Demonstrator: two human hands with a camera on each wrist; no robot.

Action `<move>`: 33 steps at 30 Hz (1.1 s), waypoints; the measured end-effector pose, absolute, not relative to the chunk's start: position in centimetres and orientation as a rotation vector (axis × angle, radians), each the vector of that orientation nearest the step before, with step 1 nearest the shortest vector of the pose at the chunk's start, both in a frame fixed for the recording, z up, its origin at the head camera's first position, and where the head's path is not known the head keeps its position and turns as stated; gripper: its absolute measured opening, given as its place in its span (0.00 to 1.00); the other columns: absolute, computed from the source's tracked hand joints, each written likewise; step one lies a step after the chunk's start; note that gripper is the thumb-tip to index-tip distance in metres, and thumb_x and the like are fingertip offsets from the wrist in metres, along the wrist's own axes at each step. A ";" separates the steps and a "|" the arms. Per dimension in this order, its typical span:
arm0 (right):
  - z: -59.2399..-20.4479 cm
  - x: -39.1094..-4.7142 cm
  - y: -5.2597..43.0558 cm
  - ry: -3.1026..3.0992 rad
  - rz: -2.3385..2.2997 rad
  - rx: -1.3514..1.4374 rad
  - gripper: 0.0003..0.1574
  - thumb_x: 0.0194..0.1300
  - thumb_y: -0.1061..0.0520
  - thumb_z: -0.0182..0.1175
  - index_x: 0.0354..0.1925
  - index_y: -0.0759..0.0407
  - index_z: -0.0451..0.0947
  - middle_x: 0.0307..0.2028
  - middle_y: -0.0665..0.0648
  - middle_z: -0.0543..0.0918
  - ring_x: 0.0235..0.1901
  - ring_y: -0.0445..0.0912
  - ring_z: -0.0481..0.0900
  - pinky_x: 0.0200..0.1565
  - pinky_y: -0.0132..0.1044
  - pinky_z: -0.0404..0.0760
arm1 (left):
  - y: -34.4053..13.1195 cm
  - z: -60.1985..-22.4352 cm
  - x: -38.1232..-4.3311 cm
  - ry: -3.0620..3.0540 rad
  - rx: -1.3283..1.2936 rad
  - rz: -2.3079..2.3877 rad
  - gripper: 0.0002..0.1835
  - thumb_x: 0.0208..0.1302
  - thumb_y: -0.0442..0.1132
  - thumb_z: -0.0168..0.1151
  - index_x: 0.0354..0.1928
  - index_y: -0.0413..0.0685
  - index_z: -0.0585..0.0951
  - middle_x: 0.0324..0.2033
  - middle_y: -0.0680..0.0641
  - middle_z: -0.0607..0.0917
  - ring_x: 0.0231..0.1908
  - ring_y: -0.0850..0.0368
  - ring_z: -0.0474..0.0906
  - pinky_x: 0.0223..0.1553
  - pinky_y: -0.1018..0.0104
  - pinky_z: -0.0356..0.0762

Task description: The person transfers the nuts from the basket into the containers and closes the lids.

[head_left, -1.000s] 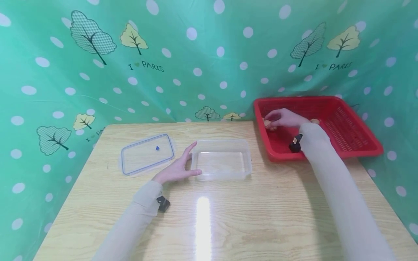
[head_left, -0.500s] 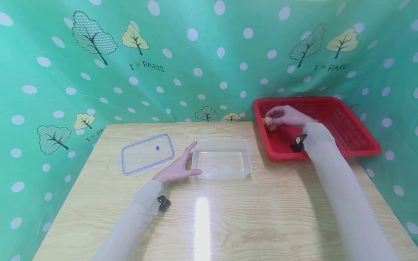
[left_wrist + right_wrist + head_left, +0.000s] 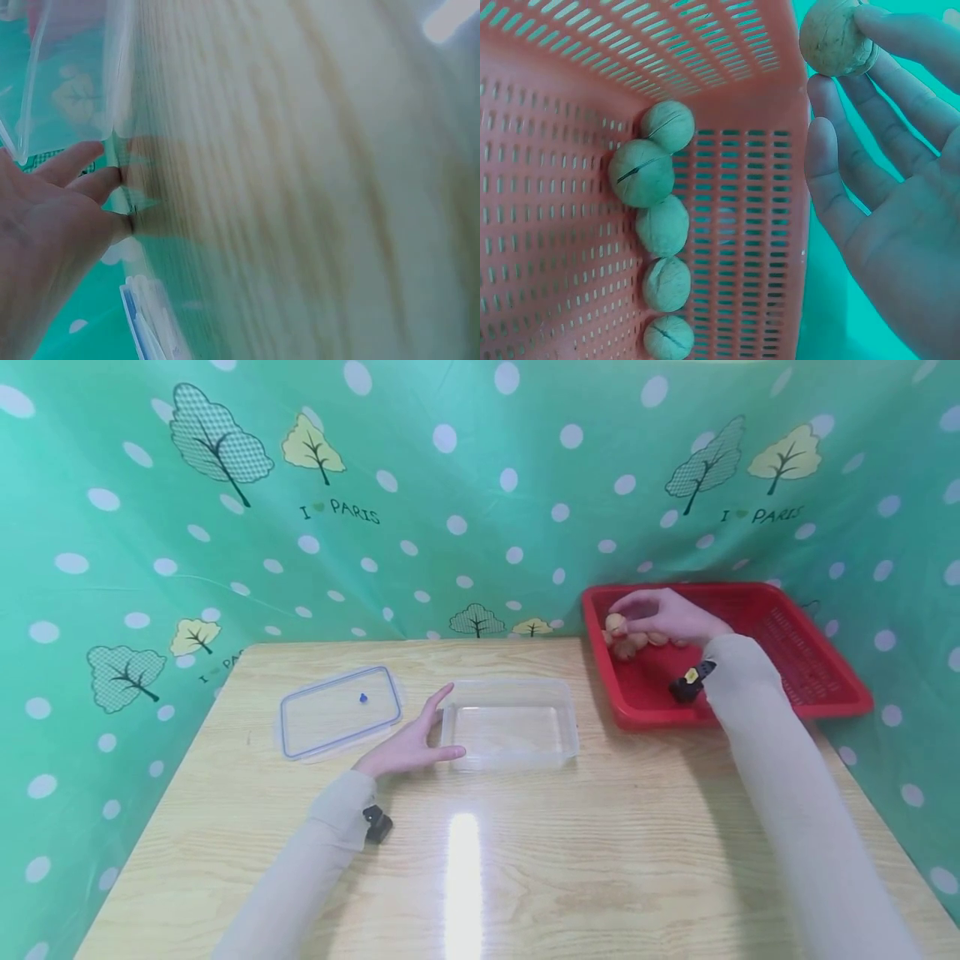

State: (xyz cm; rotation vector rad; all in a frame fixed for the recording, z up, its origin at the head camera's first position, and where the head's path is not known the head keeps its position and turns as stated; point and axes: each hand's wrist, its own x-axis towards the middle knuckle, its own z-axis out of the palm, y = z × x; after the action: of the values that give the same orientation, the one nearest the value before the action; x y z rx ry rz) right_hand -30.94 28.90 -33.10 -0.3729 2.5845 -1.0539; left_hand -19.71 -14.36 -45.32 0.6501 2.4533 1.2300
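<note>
My right hand (image 3: 671, 617) pinches a walnut (image 3: 838, 39) between thumb and fingertips, over the left end of a red plastic basket (image 3: 832, 708). Below it, several more walnuts (image 3: 641, 174) with cracked shells lie in a row along the basket's edge in the right wrist view. My left hand (image 3: 408, 749) is at the left end of a clear plastic container (image 3: 510, 693), thumb and fingers spread around its corners. The container is without its lid, and nothing shows in it. In the left wrist view, the left fingers (image 3: 97, 182) sit low by the container's wall.
A clear lid (image 3: 330, 718) with a blue seal lies on the wooden table (image 3: 570, 860), left of the container. A green dotted curtain (image 3: 480, 485) hangs behind and at both sides. The basket stands at the table's back right.
My right hand has lifted slightly from among the walnuts, one walnut now in its fingertips. More walnuts show in the basket. The left hand has stayed at the container.
</note>
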 end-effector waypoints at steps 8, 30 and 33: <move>-32.3 -30.8 28.2 2.568 -1.072 -0.394 0.32 0.51 0.47 0.65 0.55 0.46 0.70 0.50 0.51 0.72 0.47 0.49 0.67 0.37 0.44 0.76 | -14.0 -43.3 -18.7 2.422 0.631 1.236 0.52 0.51 0.56 0.63 0.65 0.77 0.33 0.67 0.44 0.42 0.63 0.46 0.49 0.58 0.45 0.52; -30.4 -28.6 24.4 2.249 -1.422 -0.404 0.29 0.55 0.56 0.63 0.55 0.55 0.68 0.35 0.73 0.74 0.21 0.57 0.77 0.32 0.44 0.80 | -14.3 -44.5 -19.3 2.426 0.581 1.234 0.54 0.46 0.62 0.63 0.65 0.81 0.34 0.68 0.51 0.43 0.63 0.50 0.50 0.58 0.45 0.53; -30.3 -28.4 24.0 2.285 -1.379 -0.425 0.29 0.54 0.53 0.64 0.54 0.51 0.69 0.32 0.72 0.73 0.18 0.57 0.75 0.27 0.46 0.79 | -14.2 -44.4 -19.3 2.428 0.569 1.228 0.54 0.45 0.62 0.63 0.65 0.80 0.34 0.67 0.49 0.44 0.63 0.50 0.50 0.58 0.45 0.53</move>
State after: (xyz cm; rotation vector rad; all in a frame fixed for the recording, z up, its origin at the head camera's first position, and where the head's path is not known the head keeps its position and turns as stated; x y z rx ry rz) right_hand -28.43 23.97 -30.30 -0.4251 2.2848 -1.3794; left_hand -19.31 -14.24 -44.45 0.5690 2.4279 1.2278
